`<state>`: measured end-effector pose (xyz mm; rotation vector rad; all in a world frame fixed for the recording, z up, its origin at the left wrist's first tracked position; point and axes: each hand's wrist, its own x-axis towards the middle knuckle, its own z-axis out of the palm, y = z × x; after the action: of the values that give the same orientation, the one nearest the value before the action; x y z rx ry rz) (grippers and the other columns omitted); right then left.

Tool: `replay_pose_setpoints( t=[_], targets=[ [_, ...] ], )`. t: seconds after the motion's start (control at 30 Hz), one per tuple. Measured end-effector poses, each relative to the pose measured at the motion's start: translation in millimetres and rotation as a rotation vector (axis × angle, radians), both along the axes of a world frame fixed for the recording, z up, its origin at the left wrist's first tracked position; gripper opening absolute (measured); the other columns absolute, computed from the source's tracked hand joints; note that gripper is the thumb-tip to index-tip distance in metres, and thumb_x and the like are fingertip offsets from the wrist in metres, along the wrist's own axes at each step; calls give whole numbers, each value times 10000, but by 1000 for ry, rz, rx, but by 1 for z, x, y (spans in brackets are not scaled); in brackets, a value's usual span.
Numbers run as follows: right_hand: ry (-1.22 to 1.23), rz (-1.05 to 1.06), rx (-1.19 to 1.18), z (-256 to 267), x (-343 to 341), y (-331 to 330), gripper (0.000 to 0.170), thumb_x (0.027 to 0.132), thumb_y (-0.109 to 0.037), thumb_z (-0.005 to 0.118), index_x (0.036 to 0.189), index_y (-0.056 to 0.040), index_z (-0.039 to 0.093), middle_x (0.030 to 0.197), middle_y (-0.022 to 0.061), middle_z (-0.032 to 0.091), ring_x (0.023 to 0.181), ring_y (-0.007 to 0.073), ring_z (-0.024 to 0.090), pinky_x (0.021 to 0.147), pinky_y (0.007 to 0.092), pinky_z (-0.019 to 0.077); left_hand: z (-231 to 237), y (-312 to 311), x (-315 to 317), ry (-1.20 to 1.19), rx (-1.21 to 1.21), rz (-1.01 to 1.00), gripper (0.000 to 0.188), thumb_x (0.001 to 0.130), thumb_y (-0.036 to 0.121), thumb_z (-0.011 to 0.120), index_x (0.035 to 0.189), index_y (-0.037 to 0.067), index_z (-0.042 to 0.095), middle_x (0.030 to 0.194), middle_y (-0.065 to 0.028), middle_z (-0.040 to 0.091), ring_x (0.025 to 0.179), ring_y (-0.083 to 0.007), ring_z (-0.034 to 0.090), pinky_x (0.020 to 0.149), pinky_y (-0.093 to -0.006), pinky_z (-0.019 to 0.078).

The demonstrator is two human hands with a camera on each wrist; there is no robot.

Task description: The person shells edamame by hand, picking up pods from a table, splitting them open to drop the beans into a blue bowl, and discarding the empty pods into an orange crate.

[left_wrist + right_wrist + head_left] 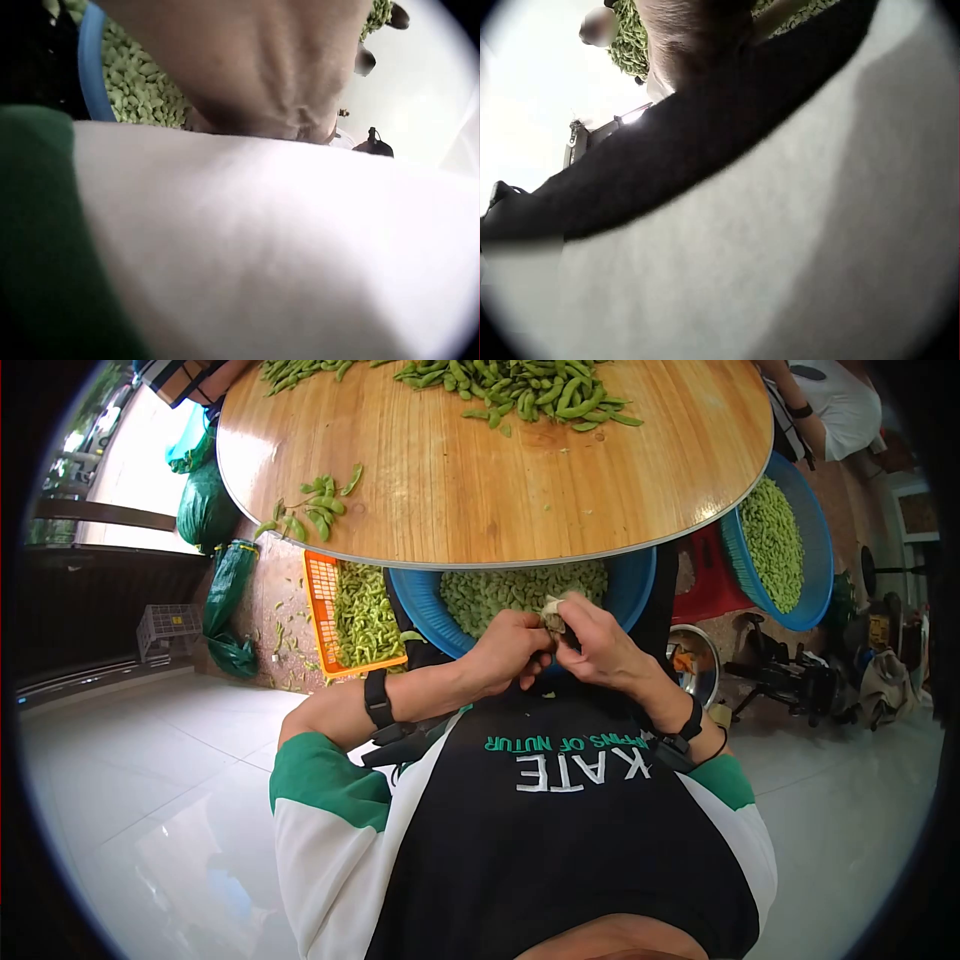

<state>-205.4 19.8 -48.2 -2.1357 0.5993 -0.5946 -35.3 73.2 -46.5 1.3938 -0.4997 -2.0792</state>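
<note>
Both hands meet over the near rim of a blue basin (pixel 425 615) filled with shelled green beans (pixel 490 595). My right hand (pixel 603 645) pinches a small pale crumpled thing (pixel 552 612) between curled fingers. Close against it, my left hand (pixel 510 652) has its fingers curled in at the lower end of the same thing; its kind cannot be made out. In the left wrist view the back of the left hand (pixel 270 67) shows above a white sleeve, its fingers hidden. Cloth hides most of the right hand (pixel 697 37) in the right wrist view.
A round wooden table (pixel 480 490) overhangs the basin, with a pile of bean pods (pixel 530 390) at the back and a few pods (pixel 318 505) at its left edge. An orange crate (pixel 318 610) of pods stands left. Another blue basin (pixel 815 550) of beans is at right.
</note>
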Motion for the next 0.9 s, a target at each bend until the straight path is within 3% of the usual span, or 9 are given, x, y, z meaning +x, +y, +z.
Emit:
replay_pose_setpoints(
  t=[0.33,0.5,0.57,0.6,0.67,0.73,0.8,0.87,0.9],
  targets=[
    [47,61,38,-9,7,-1,293,688,24,587,953,23,461,823,192,477,730,398,525,634,423,452,-8,8,9,-29,23,17,102,833,52,519,809,-35,567,635,-74,536,472,-138,497,331,-273,402],
    [57,-41,-53,-20,13,-2,261,695,14,591,933,25,483,817,195,506,747,388,550,635,417,462,-9,3,13,16,59,53,75,829,52,546,817,-21,561,642,-71,539,488,-139,508,354,-280,409],
    [57,-81,4,-19,10,-8,258,697,11,598,933,20,492,807,185,512,734,372,550,625,406,457,-1,4,24,-193,-12,-234,80,818,57,557,867,-3,578,638,-66,530,490,-162,529,396,-305,427],
    [60,-123,59,-17,7,-11,255,700,7,605,933,14,501,798,174,517,721,357,551,614,394,453,4,8,30,-196,-10,-233,80,818,57,557,867,-3,578,638,-66,530,490,-162,529,396,-305,427],
    [35,-42,113,-10,2,-16,244,711,4,617,930,6,510,783,161,516,695,338,544,603,378,444,18,19,46,-743,-845,-416,146,794,46,577,937,23,595,636,-77,530,514,-196,555,467,-330,447],
    [-31,17,165,-1,0,-19,188,752,-14,657,894,-1,534,751,129,508,635,288,518,576,339,419,48,7,72,-1075,-1292,-157,181,741,10,575,920,23,596,747,-154,585,628,-339,583,591,-411,480],
    [-50,11,153,6,-1,-26,176,764,-22,663,887,0,539,748,128,510,634,283,518,575,334,419,71,-7,105,-1440,-1173,-19,197,747,-14,576,937,38,591,752,-132,566,701,-324,582,608,-414,469],
    [-57,-11,171,7,-2,-27,166,776,-33,683,895,1,574,748,115,534,643,250,534,587,309,429,78,-24,143,-1795,-1323,-36,204,750,-22,577,943,35,613,801,-119,568,697,-302,567,596,-391,452],
    [-63,-9,169,8,-3,-28,166,776,-33,683,895,1,574,748,115,534,643,250,534,587,309,429,79,-22,143,-1802,-1324,-38,204,750,-22,577,943,35,613,801,-119,568,697,-302,567,596,-391,452]
  ],
)
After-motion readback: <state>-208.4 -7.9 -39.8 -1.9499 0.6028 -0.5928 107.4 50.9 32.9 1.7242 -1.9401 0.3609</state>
